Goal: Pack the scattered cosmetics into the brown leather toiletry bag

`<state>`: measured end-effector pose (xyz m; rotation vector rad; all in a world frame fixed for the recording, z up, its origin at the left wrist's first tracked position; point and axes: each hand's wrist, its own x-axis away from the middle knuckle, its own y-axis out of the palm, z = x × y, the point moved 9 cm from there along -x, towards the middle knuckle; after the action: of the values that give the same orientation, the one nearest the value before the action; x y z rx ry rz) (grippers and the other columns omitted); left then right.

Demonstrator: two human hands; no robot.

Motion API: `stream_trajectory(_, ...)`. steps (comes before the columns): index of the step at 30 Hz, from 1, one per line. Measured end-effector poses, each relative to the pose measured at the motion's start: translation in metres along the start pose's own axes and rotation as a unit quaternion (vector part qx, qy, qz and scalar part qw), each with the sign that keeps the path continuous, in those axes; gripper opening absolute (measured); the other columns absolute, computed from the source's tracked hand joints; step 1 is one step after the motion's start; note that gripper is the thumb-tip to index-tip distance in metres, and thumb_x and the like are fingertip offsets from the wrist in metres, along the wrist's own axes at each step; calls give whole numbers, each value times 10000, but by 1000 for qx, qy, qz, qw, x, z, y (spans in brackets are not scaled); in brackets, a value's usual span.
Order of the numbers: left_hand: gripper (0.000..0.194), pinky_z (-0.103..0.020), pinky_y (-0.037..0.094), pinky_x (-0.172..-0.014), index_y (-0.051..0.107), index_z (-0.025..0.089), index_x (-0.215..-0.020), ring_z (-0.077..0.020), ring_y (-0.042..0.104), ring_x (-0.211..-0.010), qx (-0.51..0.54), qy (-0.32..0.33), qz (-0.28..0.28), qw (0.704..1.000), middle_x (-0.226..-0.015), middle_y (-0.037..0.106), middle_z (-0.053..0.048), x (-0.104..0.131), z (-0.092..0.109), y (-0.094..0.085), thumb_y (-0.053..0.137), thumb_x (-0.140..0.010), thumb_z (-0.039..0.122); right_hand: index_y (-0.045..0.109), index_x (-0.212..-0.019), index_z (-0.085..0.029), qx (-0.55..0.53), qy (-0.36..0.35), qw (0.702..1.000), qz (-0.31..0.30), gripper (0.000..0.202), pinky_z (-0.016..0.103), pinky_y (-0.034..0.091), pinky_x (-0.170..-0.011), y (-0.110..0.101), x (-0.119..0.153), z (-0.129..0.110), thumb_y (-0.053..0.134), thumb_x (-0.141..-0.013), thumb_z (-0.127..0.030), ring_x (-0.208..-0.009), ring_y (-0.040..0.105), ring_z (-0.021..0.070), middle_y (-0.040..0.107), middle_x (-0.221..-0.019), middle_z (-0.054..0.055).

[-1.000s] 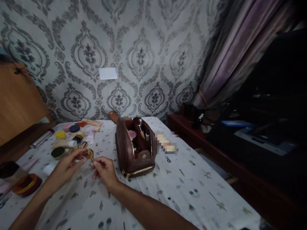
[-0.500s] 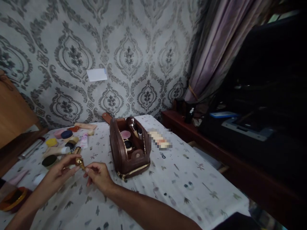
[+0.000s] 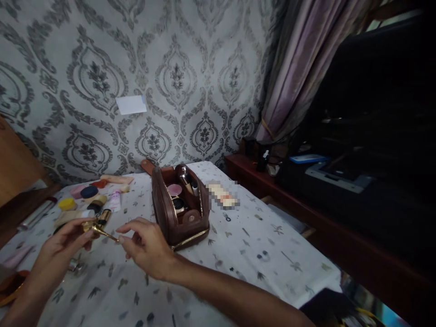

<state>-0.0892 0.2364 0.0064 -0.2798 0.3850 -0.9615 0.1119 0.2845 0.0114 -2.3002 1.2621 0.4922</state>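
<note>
My left hand (image 3: 66, 243) is closed around a gold tapered item (image 3: 104, 232), wide at the fingers and narrowing to a thin rod. Its exact kind is not clear. The rod's tip reaches the thumb of my right hand (image 3: 146, 247), whose thumb and forefinger are apart. To the right of both hands stands a brown makeup bag (image 3: 165, 222), unzipped at the top. A pink round compact (image 3: 175, 190), a black-and-gold round case (image 3: 178, 204) and a silver-capped bottle (image 3: 184, 175) sit inside. Behind my left hand is a dark gold-banded tube (image 3: 106, 217).
Several cosmetics lie at the left, among them a blue-lidded jar (image 3: 89, 192), a yellow-lidded jar (image 3: 66, 204) and a white-pink tube (image 3: 115, 200). A blurred flat item (image 3: 223, 195) lies right of the bag. A dark red cabinet (image 3: 245, 175) borders the table's right side.
The gold item now shows a longer thin rod. My right thumb and forefinger have parted from their pinch at its tip. The view has shifted slightly right.
</note>
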Motion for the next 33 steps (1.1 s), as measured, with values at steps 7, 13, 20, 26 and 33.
stream_trajectory(7, 675, -246, 484, -539, 632, 176, -985, -164, 564, -657, 75, -51, -47, 995, -813, 664, -29, -5, -34, 26, 806, -503, 616, 692, -949, -205, 181, -128, 960, 173, 140, 275, 521, -731, -160, -4, -59, 557, -916, -223, -818, 644, 155, 701, -891, 40)
stream_trajectory(13, 680, -259, 489, -556, 635, 173, -991, -168, 567, -670, 64, -42, -66, 995, -836, 655, -38, -3, -35, 34, 771, -536, 659, 702, -814, -199, 272, -72, 936, 212, 126, 281, 523, -659, -231, -17, -13, 613, -842, -284, -859, 631, 185, 663, -953, 66)
stream_trajectory(20, 743, -252, 487, -555, 622, 191, -1053, -157, 562, -649, 39, -75, -72, 994, -891, 670, -38, -3, -54, 27, 763, -532, 701, 711, -910, -207, 302, -40, 937, 171, 144, 362, 513, -823, -215, -15, 11, 587, -871, -269, -1015, 601, 219, 620, -1084, 97)
stream_trajectory(26, 641, -252, 501, -575, 637, 185, -1042, -164, 586, -694, 50, -54, -84, 994, -932, 673, -47, -4, -62, 30, 760, -613, 645, 718, -915, -222, 320, -40, 937, 133, 125, 405, 476, -920, -211, -23, 12, 607, -865, -249, -1056, 591, 238, 615, -1065, 85)
stream_trajectory(33, 733, -241, 480, -490, 651, 170, -1020, -212, 631, -717, 45, -62, -67, 995, -787, 679, -49, -12, -77, 35, 764, -519, 693, 726, -871, -197, 341, -30, 932, 122, 116, 382, 468, -886, -208, -30, 11, 617, -837, -174, -1022, 599, 234, 627, -1027, 82)
